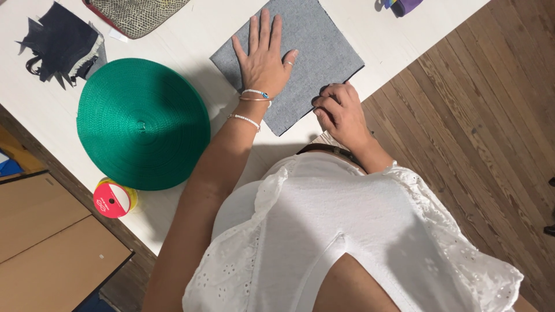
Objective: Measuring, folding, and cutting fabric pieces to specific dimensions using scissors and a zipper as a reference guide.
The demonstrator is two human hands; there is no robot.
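1. Head view, looking down: we see a white table (191, 34) w/ a wood floor (480, 115) to the right of it.
2. Our left hand (265, 60) lies flat, palm down, fingers spread, on a folded square of grey fabric (312, 40). It grips nothing; it only presses on the cloth. Bead and metal bracelets (254, 95) sit at the wrist, a ring on one finger.
3. Our right hand (341, 110) is at the fabric's near edge, just right of the left wrist. Fingers are curled in and pinch the cloth's edge at the table's border.
4. The grey fabric sits under the left palm and runs away from it toward the table's far side; its near corner points at our body.
5. Left of the left forearm, close by: a big green coil of webbing (141, 124), lying flat.
6. Nearer us than the coil, touching its rim: a small ribbon spool w/ a red face (113, 200).
7. Well left of the left hand, far side: dark blue fabric scraps (60, 43). Beside them, a snakeskin-pattern bag (136, 14), partly cut off by the frame.
8. Far right of the right hand, top edge: a purple item (404, 6), too cropped to tell what.
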